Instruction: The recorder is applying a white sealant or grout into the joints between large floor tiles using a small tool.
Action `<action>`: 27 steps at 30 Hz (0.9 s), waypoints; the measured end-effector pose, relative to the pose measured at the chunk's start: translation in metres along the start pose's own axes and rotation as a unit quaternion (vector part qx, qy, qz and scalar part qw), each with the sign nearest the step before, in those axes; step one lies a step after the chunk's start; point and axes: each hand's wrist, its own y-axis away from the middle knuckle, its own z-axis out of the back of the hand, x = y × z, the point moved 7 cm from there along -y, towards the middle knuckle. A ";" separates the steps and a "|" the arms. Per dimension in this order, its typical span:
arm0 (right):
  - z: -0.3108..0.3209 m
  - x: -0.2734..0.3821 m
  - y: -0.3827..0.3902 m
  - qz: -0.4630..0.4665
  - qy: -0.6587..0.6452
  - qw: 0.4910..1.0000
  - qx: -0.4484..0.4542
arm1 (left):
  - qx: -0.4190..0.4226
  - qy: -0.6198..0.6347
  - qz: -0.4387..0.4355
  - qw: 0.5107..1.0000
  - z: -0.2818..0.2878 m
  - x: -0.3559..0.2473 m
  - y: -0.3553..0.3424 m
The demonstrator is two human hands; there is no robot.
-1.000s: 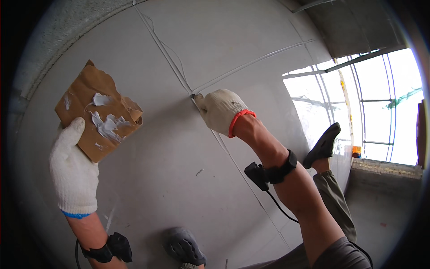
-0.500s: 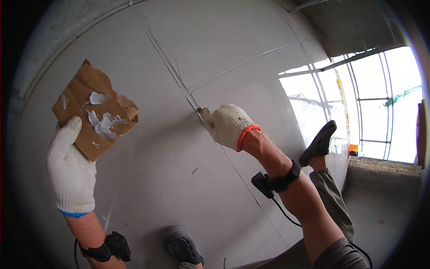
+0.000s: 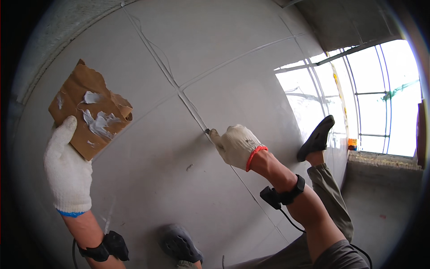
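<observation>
My left hand [image 3: 68, 172], in a white knit glove with a blue cuff, grips a torn piece of brown cardboard [image 3: 78, 119] by its lower edge, thumb on top. Dabs of pale grey paste [image 3: 99, 123] sit on the cardboard. My right hand [image 3: 238, 145], gloved in white with a red cuff, is closed, with a small dark piece [image 3: 207, 131] poking out at the fingertips. Most of that piece is hidden by the glove. Its end touches the joint [image 3: 190, 108] between grey floor tiles, where a pale bead of paste runs up to a crossing of joints.
My dark clogs stand on the tiles, one [image 3: 179, 242] at the bottom and one [image 3: 318, 139] at the right. A bright window opening [image 3: 371, 98] with bars lies at the right, an orange object [image 3: 352, 144] by its sill. A rough wall edge [image 3: 58, 49] borders the upper left.
My right hand has moved down and to the right along the joint, with more of the pale bead showing behind it. The left hand still holds the cardboard, almost unmoved.
</observation>
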 end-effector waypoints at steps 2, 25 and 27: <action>-0.005 -0.005 0.008 -0.006 -0.026 1.000 0.014 | 0.010 0.004 0.003 1.000 -0.007 0.000 -0.001; -0.062 0.020 0.095 -0.011 -0.062 0.998 0.015 | 0.099 -0.135 -0.148 0.975 0.032 -0.010 -0.032; -0.063 0.023 0.102 -0.004 -0.047 0.999 0.001 | 0.103 -0.155 -0.169 0.968 0.039 -0.012 -0.030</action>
